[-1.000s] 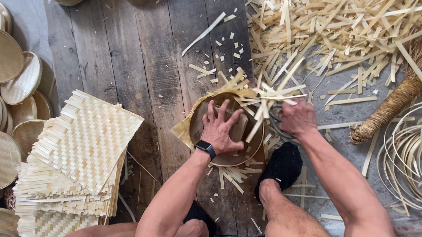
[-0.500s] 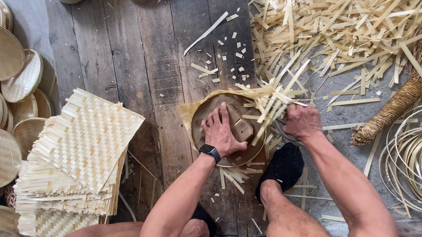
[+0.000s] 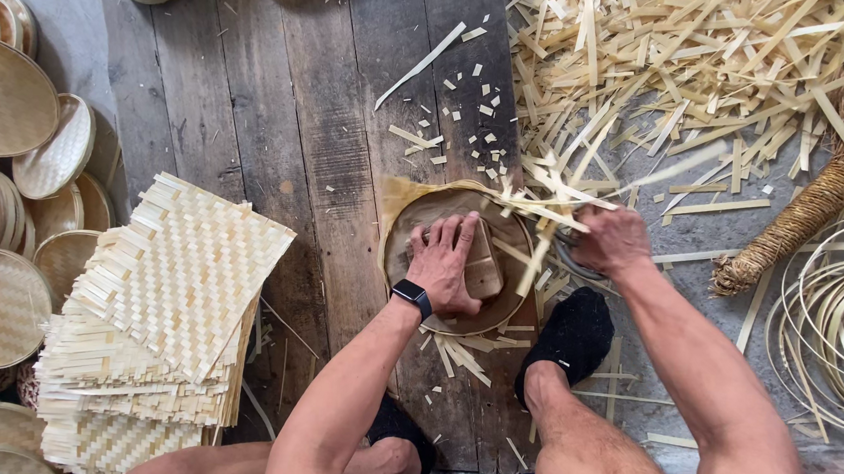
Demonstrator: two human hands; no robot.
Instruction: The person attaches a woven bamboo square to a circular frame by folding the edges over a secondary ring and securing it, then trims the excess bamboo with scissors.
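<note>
While the left hand (image 3: 450,262) presses flat, fingers spread, on a small wooden block (image 3: 483,262), that block sits atop a round woven bamboo tray (image 3: 413,228) on the plank floor (image 3: 280,126). Palm is open; it clamps the block down rather than wrapping it. A dark smartwatch (image 3: 412,295) sits on the left wrist.

Right hand (image 3: 610,240) is closed in a fist at the tray's right edge, just beside the loose bamboo strips (image 3: 544,212) sticking out from the rim. What it grips is hidden; a curved dark metal part shows beneath it, and I cannot tell what that is.

Right foot in a black sock (image 3: 573,337) rests just beside the tray, lower right. Short offcuts lie beneath the tray.

Left of the tray: 1 stack of square woven mats (image 3: 172,288). Farther left: many finished round trays (image 3: 1,99), leaning and piled. Upper right: a wide litter of bamboo scraps (image 3: 676,66). Far right: a straw broom (image 3: 827,194) and coiled bamboo hoops (image 3: 842,320).
</note>
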